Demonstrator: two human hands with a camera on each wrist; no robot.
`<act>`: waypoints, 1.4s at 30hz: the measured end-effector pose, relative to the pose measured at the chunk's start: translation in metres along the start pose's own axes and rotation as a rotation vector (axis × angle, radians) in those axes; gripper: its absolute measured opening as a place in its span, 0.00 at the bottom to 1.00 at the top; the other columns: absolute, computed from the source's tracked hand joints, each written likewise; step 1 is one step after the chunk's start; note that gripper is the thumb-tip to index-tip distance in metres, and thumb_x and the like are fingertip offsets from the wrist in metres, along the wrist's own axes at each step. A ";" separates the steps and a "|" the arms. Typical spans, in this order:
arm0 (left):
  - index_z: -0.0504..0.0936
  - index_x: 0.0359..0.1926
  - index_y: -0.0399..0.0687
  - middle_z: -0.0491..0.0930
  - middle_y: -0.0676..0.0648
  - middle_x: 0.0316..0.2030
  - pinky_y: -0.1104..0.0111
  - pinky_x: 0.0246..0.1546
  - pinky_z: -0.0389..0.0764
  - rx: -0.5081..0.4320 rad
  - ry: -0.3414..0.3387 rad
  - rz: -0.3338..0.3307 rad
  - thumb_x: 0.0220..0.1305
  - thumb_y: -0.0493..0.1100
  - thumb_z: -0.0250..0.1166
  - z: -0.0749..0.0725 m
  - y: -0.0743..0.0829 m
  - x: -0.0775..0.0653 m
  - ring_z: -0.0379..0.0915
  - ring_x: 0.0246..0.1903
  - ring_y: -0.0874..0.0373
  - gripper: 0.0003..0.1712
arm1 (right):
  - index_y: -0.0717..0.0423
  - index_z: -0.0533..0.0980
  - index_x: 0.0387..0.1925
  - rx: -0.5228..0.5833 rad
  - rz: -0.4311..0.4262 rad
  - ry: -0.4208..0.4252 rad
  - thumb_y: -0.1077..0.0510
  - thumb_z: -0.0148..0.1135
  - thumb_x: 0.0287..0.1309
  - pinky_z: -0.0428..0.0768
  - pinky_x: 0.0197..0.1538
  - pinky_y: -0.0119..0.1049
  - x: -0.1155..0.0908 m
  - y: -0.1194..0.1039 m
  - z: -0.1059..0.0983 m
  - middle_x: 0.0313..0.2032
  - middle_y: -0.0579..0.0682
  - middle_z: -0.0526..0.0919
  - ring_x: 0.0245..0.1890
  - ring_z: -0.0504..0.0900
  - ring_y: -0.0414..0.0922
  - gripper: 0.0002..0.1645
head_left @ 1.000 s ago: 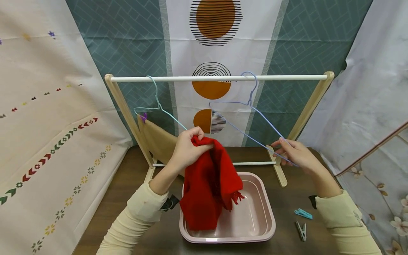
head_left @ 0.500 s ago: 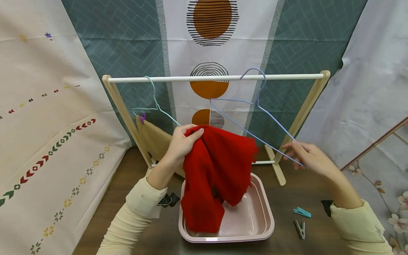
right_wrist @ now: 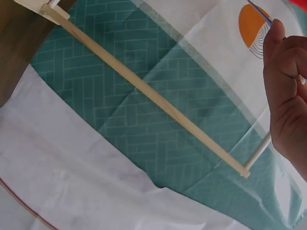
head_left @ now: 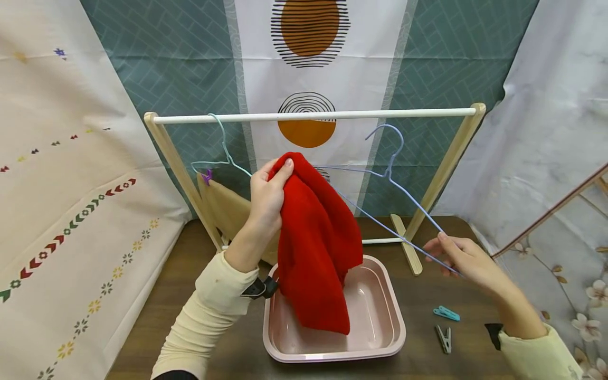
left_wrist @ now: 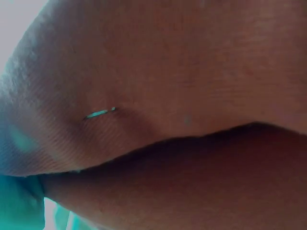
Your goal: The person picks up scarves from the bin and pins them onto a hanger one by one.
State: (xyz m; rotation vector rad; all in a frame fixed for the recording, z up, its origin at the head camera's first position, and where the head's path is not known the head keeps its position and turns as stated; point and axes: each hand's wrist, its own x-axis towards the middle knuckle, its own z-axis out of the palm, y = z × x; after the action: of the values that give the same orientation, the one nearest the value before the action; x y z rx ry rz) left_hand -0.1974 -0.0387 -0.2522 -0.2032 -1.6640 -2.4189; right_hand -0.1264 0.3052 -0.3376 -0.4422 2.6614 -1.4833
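In the head view, my left hand (head_left: pixel 267 203) pinches the top edge of a red scarf (head_left: pixel 315 248) between thumb and fingers. The cloth hangs in folds, its lower end over the pink basin (head_left: pixel 398 338). At the right, my right hand (head_left: pixel 470 261) grips one end of a lilac wire hanger (head_left: pixel 413 199). Its hook points up, below the white rod in this view, and its far end passes behind the scarf. The right wrist view catches the curled hand (right_wrist: pixel 290 91) at its edge. Close, dim material fills most of the left wrist view.
A drying rack with a white rod (head_left: pixel 351 114) stands behind the basin. On its left hang a mint hanger (head_left: pixel 227 154) and a tan cloth (head_left: pixel 228 208) held by a purple clip (head_left: pixel 207 176). A turquoise clothespin (head_left: pixel 446 313) and a grey clothespin (head_left: pixel 444 339) lie on the table at right.
The lilac hanger's hook has come off the rod and sits lower, as my right hand moved right and down. My left hand has lifted the scarf higher.
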 end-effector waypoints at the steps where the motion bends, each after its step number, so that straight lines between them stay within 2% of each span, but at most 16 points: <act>1: 0.76 0.43 0.34 0.75 0.49 0.31 0.73 0.28 0.73 -0.022 0.004 0.031 0.63 0.39 0.57 0.003 0.002 -0.001 0.70 0.28 0.59 0.12 | 0.69 0.74 0.40 0.008 -0.002 -0.001 0.55 0.32 0.71 0.69 0.17 0.37 -0.001 -0.001 0.001 0.22 0.45 0.78 0.15 0.72 0.45 0.26; 4: 0.77 0.42 0.36 0.75 0.48 0.31 0.73 0.28 0.73 -0.077 0.025 0.118 0.64 0.39 0.56 0.009 0.006 -0.002 0.70 0.29 0.58 0.11 | 0.59 0.77 0.35 0.032 -0.024 -0.007 0.56 0.31 0.71 0.69 0.15 0.37 -0.004 -0.004 0.003 0.19 0.46 0.77 0.14 0.72 0.44 0.25; 6: 0.77 0.40 0.37 0.75 0.48 0.31 0.72 0.28 0.73 -0.108 0.039 0.153 0.64 0.39 0.56 0.012 0.007 -0.003 0.70 0.28 0.58 0.09 | 0.54 0.77 0.33 0.042 -0.056 -0.009 0.57 0.31 0.71 0.68 0.14 0.37 -0.006 -0.006 0.005 0.18 0.45 0.76 0.13 0.72 0.44 0.25; 10: 0.76 0.37 0.39 0.75 0.48 0.30 0.72 0.27 0.74 -0.159 0.049 0.155 0.64 0.38 0.56 0.015 0.005 -0.004 0.70 0.28 0.58 0.06 | 0.55 0.77 0.29 0.045 -0.109 -0.015 0.60 0.30 0.71 0.66 0.13 0.36 -0.010 -0.014 0.007 0.17 0.45 0.75 0.12 0.71 0.42 0.27; 15: 0.75 0.36 0.41 0.75 0.49 0.29 0.73 0.28 0.74 -0.176 0.052 0.141 0.64 0.37 0.55 0.017 -0.004 -0.008 0.70 0.27 0.59 0.04 | 0.60 0.76 0.28 -0.022 -0.117 0.003 0.60 0.31 0.71 0.68 0.13 0.36 -0.014 -0.024 0.014 0.15 0.45 0.74 0.11 0.71 0.41 0.26; 19: 0.75 0.32 0.43 0.73 0.49 0.26 0.74 0.26 0.73 -0.173 0.038 0.168 0.64 0.36 0.55 0.021 -0.017 -0.013 0.68 0.25 0.60 0.04 | 0.58 0.76 0.26 -0.052 -0.138 0.011 0.60 0.33 0.70 0.68 0.13 0.35 -0.014 -0.032 0.021 0.14 0.45 0.74 0.10 0.71 0.40 0.25; 24: 0.72 0.33 0.41 0.72 0.51 0.25 0.75 0.25 0.72 -0.226 -0.045 0.223 0.64 0.33 0.54 0.029 -0.043 -0.025 0.68 0.23 0.61 0.02 | 0.54 0.75 0.22 0.000 -0.198 0.005 0.63 0.33 0.70 0.67 0.11 0.34 -0.013 -0.040 0.031 0.22 0.46 0.79 0.10 0.72 0.41 0.26; 26: 0.70 0.34 0.39 0.72 0.51 0.24 0.75 0.25 0.72 -0.237 -0.072 0.235 0.64 0.33 0.54 0.031 -0.054 -0.028 0.68 0.23 0.62 0.01 | 0.52 0.74 0.20 0.000 -0.218 0.010 0.64 0.34 0.69 0.67 0.12 0.33 -0.013 -0.043 0.035 0.24 0.45 0.80 0.14 0.74 0.40 0.26; 29: 0.69 0.36 0.38 0.71 0.52 0.23 0.75 0.23 0.72 -0.237 -0.091 0.223 0.64 0.33 0.54 0.035 -0.068 -0.030 0.69 0.22 0.63 0.02 | 0.48 0.72 0.17 -0.047 -0.257 0.018 0.65 0.36 0.68 0.71 0.16 0.32 -0.014 -0.048 0.040 0.17 0.40 0.78 0.23 0.79 0.38 0.27; 32: 0.68 0.36 0.41 0.72 0.53 0.24 0.76 0.23 0.71 -0.208 -0.093 0.177 0.64 0.32 0.53 0.038 -0.077 -0.028 0.69 0.24 0.65 0.02 | 0.45 0.71 0.14 -0.102 -0.345 0.004 0.69 0.39 0.66 0.74 0.24 0.31 -0.014 -0.050 0.043 0.12 0.36 0.74 0.30 0.80 0.37 0.27; 35: 0.68 0.37 0.42 0.74 0.53 0.26 0.75 0.25 0.74 -0.218 -0.112 0.135 0.64 0.31 0.52 0.044 -0.083 -0.022 0.71 0.25 0.65 0.03 | 0.47 0.73 0.15 -0.095 -0.410 -0.047 0.71 0.41 0.63 0.72 0.21 0.28 -0.014 -0.049 0.043 0.11 0.37 0.73 0.22 0.77 0.35 0.27; 37: 0.69 0.37 0.40 0.72 0.53 0.29 0.76 0.29 0.73 -0.224 -0.115 0.145 0.64 0.29 0.52 0.049 -0.085 -0.016 0.68 0.28 0.66 0.04 | 0.48 0.74 0.16 -0.089 -0.444 -0.093 0.72 0.42 0.63 0.70 0.18 0.25 -0.013 -0.047 0.044 0.12 0.39 0.74 0.17 0.73 0.35 0.26; 40: 0.67 0.34 0.40 0.69 0.53 0.25 0.76 0.29 0.71 -0.240 -0.140 0.172 0.64 0.29 0.51 0.058 -0.086 -0.008 0.65 0.25 0.65 0.04 | 0.50 0.74 0.16 -0.089 -0.467 -0.155 0.73 0.44 0.61 0.66 0.14 0.23 -0.011 -0.042 0.045 0.11 0.41 0.73 0.12 0.67 0.32 0.24; 42: 0.66 0.33 0.40 0.66 0.54 0.25 0.77 0.29 0.69 -0.233 -0.136 0.198 0.64 0.29 0.51 0.065 -0.084 -0.003 0.63 0.26 0.66 0.04 | 0.49 0.72 0.14 -0.093 -0.491 -0.189 0.74 0.44 0.61 0.70 0.19 0.24 -0.010 -0.040 0.046 0.10 0.40 0.73 0.12 0.66 0.30 0.25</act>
State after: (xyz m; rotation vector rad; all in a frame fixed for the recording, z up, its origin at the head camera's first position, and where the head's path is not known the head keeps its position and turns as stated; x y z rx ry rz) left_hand -0.2148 0.0513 -0.3062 -0.5518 -1.3348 -2.4879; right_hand -0.0995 0.2507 -0.3294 -1.2490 2.5898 -1.3266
